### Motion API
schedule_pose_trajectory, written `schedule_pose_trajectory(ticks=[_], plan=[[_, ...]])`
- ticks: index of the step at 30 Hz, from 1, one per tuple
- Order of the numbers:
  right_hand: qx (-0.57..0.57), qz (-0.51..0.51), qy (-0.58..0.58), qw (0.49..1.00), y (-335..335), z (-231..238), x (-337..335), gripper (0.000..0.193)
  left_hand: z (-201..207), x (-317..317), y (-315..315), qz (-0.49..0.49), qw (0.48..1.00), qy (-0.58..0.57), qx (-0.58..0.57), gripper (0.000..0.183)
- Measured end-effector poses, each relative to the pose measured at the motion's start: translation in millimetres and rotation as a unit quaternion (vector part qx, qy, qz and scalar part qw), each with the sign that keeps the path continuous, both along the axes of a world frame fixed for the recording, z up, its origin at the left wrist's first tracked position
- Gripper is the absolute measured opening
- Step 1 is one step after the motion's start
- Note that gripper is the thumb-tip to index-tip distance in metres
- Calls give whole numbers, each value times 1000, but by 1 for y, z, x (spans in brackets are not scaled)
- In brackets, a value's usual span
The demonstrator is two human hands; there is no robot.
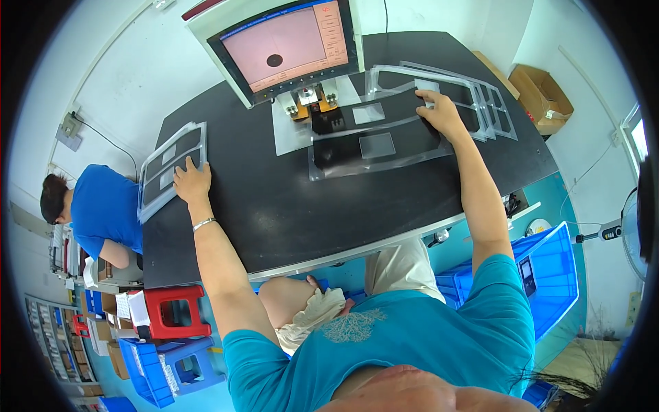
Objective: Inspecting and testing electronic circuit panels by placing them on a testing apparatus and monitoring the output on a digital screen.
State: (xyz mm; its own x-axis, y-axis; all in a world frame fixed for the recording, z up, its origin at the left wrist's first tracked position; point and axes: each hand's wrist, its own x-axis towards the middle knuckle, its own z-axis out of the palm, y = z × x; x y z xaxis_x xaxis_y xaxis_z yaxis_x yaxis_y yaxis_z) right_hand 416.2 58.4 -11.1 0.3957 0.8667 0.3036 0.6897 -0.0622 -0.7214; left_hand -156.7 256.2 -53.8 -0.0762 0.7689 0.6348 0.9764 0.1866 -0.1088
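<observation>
At the far left of the table, my left hand (193, 181) rests with spread fingers on the right edge of a stack of clear plastic film sheets (163, 196). My right hand (443, 115) reaches to the right end of a clear film sheet (405, 154) with a pale rectangle in it. Its index finger and thumb are apart and touch the film. The sheet's left part lies by the stage of a measuring machine (312, 101). Behind and right of that hand several more framed film sheets (504, 120) overlap in a loose pile.
The machine's monitor (281, 44) shows a dark round spot on pink. The black table (274, 220) has a pale front edge. A co-worker in blue (103, 206) bends beyond its left end. Nearby are a red stool (177, 312), a blue crate (549, 281) and a cardboard box (539, 99).
</observation>
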Motion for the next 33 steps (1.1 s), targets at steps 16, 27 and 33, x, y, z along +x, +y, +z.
schedule_pose_trajectory(ticks=[16,27,33], plan=[[45,-67,-58,995,5,-13,13,49,54,18,-26,-70,987,-84,-116,33],[40,-51,1,998,1,-11,19,49,63,-2,-39,-250,939,-187,-142,22],[114,-107,-31,987,13,-22,19,49,57,-13,-32,-307,906,-244,-162,23]])
